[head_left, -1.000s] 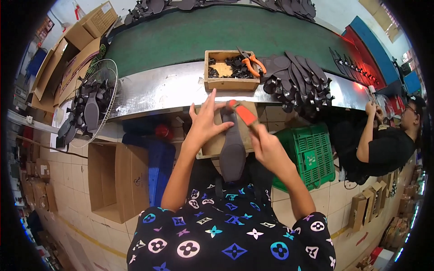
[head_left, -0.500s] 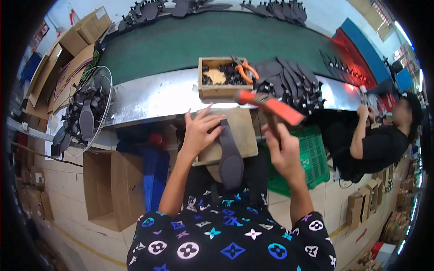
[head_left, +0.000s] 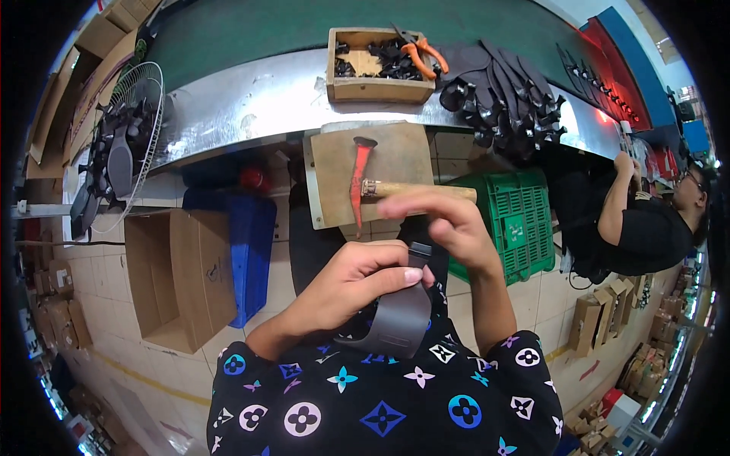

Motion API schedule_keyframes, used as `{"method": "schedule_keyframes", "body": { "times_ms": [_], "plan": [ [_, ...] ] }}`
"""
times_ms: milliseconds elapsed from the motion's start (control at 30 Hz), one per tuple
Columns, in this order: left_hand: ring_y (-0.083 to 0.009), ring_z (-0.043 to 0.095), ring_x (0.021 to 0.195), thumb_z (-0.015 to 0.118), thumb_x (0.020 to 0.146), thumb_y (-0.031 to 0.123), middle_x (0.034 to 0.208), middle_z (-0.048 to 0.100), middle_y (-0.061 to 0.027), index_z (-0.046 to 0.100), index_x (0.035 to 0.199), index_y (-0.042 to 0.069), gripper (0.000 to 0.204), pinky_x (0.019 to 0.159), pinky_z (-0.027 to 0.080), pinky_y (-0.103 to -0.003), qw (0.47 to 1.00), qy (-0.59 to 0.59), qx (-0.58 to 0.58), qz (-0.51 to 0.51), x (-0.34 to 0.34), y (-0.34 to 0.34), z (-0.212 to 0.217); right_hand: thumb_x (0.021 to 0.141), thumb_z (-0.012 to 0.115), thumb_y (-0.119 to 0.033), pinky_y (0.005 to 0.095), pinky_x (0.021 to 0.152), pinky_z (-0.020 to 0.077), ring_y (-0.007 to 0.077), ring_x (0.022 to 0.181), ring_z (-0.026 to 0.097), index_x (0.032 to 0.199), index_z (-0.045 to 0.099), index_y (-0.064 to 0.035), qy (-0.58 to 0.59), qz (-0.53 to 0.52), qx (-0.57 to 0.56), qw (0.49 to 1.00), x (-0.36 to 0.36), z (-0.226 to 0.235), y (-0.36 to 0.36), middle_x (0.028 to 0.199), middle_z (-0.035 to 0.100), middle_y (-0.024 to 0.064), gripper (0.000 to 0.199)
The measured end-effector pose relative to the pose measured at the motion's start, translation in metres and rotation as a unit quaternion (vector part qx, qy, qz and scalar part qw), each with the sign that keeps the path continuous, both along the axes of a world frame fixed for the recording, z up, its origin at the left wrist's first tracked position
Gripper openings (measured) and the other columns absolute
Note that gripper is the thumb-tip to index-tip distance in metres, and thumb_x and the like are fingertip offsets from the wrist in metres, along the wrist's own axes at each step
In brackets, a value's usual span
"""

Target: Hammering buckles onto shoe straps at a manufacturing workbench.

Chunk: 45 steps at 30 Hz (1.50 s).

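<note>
A dark grey shoe sole (head_left: 399, 323) is gripped at its heel end by my left hand (head_left: 353, 277), close to my body. Its black heel tip (head_left: 420, 251) points up between thumb and fingers. Just right of it hovers my right hand (head_left: 456, 228), empty, with fingers stretched out and apart. A hammer (head_left: 357, 178) with a red head and wooden handle lies on the tan work board (head_left: 327, 156); the handle points right, just beyond my right fingers.
A wooden box (head_left: 380, 93) of small black heel pieces and orange-handled pliers (head_left: 414, 53) stands on the metal bench. Stacked soles (head_left: 502, 91) lie beside it. Below are a green crate (head_left: 517, 220), a cardboard box (head_left: 201, 273) and a blue bin (head_left: 255, 251). A co-worker (head_left: 646, 220) sits at right.
My right hand has let go of the hammer, now lying on the board. My left hand has lifted the sole off the board toward my body and turned it. The view has shifted.
</note>
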State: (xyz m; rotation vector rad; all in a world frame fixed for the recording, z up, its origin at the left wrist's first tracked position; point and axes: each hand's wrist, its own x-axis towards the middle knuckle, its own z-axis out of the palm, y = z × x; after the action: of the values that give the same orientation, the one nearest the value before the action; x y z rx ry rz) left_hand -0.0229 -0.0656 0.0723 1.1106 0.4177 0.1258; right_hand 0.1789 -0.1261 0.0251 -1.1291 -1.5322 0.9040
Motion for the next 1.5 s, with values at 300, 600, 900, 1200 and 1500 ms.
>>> {"method": "schedule_keyframes", "body": {
  "times_ms": [300,600,900,1200,1500],
  "plan": [
    [-0.0131,0.061,0.094,0.046,0.101,0.027,0.104,0.067,-0.0107,0.063,0.105,0.0,0.032,0.082,0.047,-0.025,0.989,-0.043,-0.136,-0.032,0.004,-0.017,-0.011,0.094,0.05,-0.062,0.0416,0.093,0.0457,0.027,0.099,0.056,0.094,0.06,0.0004,0.339,-0.011,-0.158,0.927,-0.038,0.007,-0.036,0.095,0.059,0.0126,0.063],
    [-0.0109,0.058,0.09,0.046,0.101,0.027,0.099,0.061,-0.0056,0.062,0.104,0.001,0.031,0.08,0.045,-0.024,0.99,-0.002,-0.139,-0.025,0.001,-0.022,-0.02,0.096,0.049,-0.059,0.0414,0.09,0.0438,0.0271,0.094,0.055,0.085,0.06,-0.0023,0.401,0.01,-0.137,0.906,-0.046,0.003,-0.028,0.083,0.06,0.0092,0.059],
    [-0.0158,0.056,0.103,0.045,0.103,0.026,0.101,0.062,-0.0097,0.063,0.102,-0.003,0.035,0.095,0.043,-0.032,0.994,-0.041,-0.09,-0.044,-0.006,-0.012,-0.031,0.098,0.052,-0.051,0.0453,0.099,0.0457,0.0349,0.112,0.061,0.097,0.065,0.0038,0.326,-0.021,-0.141,0.935,-0.054,-0.005,-0.028,0.112,0.066,0.0244,0.056],
    [-0.0229,0.051,0.073,0.05,0.104,0.036,0.085,0.06,-0.0142,0.06,0.098,-0.003,0.041,0.072,0.044,-0.039,0.61,0.128,0.483,0.615,-0.066,0.128,-0.004,0.105,0.046,-0.032,0.0369,0.1,0.0464,0.0243,0.11,0.063,0.123,0.056,0.0072,0.265,-0.186,-0.113,0.939,-0.003,-0.021,-0.02,0.121,0.063,0.0186,0.044],
    [-0.0399,0.053,0.125,0.058,0.097,0.022,0.136,0.055,-0.0247,0.053,0.133,-0.002,0.043,0.104,0.042,-0.042,0.557,0.331,0.568,0.507,-0.107,0.2,-0.026,0.104,0.048,-0.022,0.0327,0.086,0.0529,0.0191,0.089,0.066,0.112,0.062,0.0048,0.338,-0.299,-0.118,0.884,0.027,-0.049,-0.043,0.102,0.068,0.0135,0.031]
  ]
}}
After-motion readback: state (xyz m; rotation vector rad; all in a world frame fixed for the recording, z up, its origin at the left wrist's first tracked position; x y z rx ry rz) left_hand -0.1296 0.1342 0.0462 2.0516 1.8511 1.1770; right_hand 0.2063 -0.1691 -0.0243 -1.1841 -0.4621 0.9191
